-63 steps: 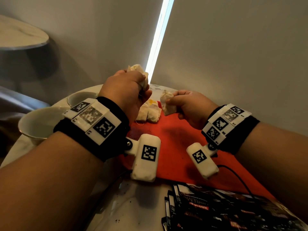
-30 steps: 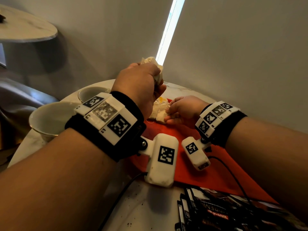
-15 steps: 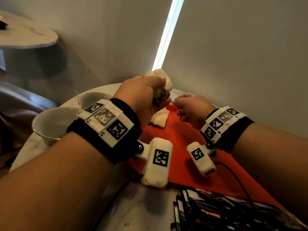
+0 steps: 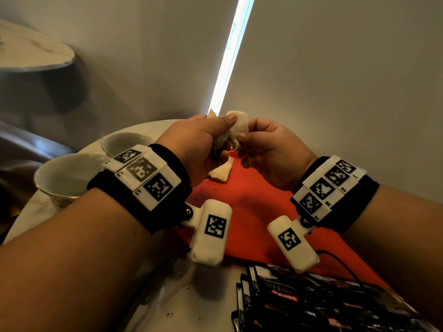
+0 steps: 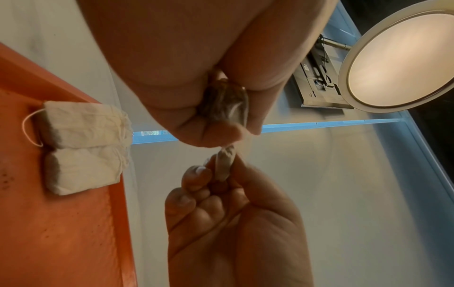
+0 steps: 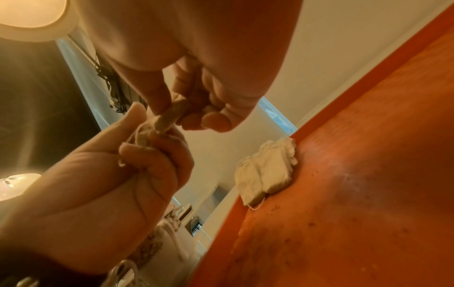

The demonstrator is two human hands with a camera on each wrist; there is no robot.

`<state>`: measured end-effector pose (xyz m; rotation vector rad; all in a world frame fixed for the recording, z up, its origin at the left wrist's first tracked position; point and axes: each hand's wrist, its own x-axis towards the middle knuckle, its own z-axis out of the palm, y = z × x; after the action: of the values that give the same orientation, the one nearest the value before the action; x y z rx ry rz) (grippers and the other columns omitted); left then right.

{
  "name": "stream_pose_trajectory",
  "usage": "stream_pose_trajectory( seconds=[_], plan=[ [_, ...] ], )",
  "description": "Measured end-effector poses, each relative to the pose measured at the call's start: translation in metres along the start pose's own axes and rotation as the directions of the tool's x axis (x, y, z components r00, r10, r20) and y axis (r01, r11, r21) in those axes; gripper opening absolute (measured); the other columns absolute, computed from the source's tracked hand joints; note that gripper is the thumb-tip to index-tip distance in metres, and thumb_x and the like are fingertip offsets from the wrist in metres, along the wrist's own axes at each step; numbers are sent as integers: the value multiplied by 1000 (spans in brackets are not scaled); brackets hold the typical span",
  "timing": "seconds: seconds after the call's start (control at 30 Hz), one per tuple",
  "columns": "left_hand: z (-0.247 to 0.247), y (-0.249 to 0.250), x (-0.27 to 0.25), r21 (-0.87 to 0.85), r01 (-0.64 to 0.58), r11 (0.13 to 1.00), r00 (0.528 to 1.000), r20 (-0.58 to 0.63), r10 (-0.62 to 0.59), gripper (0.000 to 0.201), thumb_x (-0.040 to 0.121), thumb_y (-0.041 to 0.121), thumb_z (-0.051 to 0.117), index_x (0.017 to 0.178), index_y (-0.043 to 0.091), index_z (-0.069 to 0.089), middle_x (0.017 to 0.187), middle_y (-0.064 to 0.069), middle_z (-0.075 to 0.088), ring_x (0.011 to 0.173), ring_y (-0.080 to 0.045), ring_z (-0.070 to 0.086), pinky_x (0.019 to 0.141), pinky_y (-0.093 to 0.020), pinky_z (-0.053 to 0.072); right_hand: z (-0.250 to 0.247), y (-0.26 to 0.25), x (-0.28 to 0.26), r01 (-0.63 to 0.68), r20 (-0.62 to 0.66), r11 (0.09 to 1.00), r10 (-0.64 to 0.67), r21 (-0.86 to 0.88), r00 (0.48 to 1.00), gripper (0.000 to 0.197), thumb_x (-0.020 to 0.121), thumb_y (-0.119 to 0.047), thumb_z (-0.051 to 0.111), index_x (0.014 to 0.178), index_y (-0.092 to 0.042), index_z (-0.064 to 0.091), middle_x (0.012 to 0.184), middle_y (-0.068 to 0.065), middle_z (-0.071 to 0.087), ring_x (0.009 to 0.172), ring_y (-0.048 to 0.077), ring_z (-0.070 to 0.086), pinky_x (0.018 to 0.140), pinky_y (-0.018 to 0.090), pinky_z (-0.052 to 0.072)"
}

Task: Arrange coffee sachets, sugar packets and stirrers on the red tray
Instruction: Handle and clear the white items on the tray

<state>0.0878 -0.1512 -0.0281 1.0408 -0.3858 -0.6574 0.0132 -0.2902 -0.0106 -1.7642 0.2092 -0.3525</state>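
Here the round white table [image 4: 153,305] fills the lower half of the head view, and the red tray [image 4: 251,212] lies on it from the centre toward 4 o'clock. At 5 o'clock, partly over the tray's near edge, a fanned stack of dark coffee sachets [image 4: 311,300] rests on the table. Two white cups [image 4: 64,176] stand at 9 o'clock, off the tray. Above the tray's far end, near 12 o'clock, both hands meet: the left hand [image 4: 199,144] has its fingers curled round a bundle of pale tea bags [image 4: 225,136], and the right hand [image 4: 273,152] pinches one bag [image 5: 224,165] at the bundle's edge between thumb and fingers. Two more pale bags [image 5: 83,147] lie side by side, touching, against the tray's far rim, at 9 o'clock in the left wrist view, with a loop of white string [image 5: 30,130] trailing from one.
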Motion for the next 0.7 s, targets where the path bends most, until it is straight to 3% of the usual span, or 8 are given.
stream_pose_trajectory(
  seconds=[0.17,0.27,0.33,0.4,0.53,0.6,0.7],
  plan=[
    [-2,-1,3,60,-15,998,1000,-11,16,14,97,11,61,111,8,64,84,-6,55,63,-11,48,48,-19,43,-5,2,1,-5,-16,999,5,-35,1000,7,92,-2,61,99,-2,62,76,6,69,62,15,59,54,29,44],
    [-4,-4,5,78,-10,997,1000,-15,11,15,97,12,63,111,9,64,90,-11,56,65,-13,48,46,-20,43,-8,2,2,-29,-1,996,29,-80,1000,43,79,-15,68,114,8,61,87,12,69,71,19,61,57,29,45],
    [-5,-5,6,107,-1,994,1000,-10,2,14,96,13,64,109,8,64,92,-13,55,66,-14,47,46,-21,44,-9,1,2,-27,-2,994,27,-104,1000,53,76,-18,67,121,9,60,95,17,68,78,24,60,57,29,45],
    [-7,-5,7,133,1,991,1000,8,-2,12,96,13,63,106,7,65,91,-13,55,65,-14,47,47,-21,43,-8,1,3,-20,3,994,20,-111,1000,52,77,-18,67,122,8,60,97,20,67,75,25,57,52,28,41],
    [-7,-5,6,138,1,990,1000,7,-2,18,93,12,66,110,6,67,84,-9,54,63,-13,45,49,-21,41,-6,-1,4,-32,-6,990,31,-137,999,37,83,-7,65,116,10,60,82,19,56,54,14,43,45,25,31],
    [-7,-4,7,106,-5,994,999,-35,9,21,94,7,64,114,6,63,79,-7,51,62,-13,44,51,-23,40,-6,1,4,-59,-23,985,56,-160,998,24,91,0,60,114,7,61,86,21,55,54,14,43,45,24,31],
    [-6,-1,9,36,-39,999,994,-103,42,16,91,6,68,102,12,59,75,-5,48,63,-14,45,53,-25,42,-7,3,4,-101,-54,987,94,-127,994,13,92,2,58,103,-2,64,83,20,59,58,17,46,44,23,31]
  ],
)
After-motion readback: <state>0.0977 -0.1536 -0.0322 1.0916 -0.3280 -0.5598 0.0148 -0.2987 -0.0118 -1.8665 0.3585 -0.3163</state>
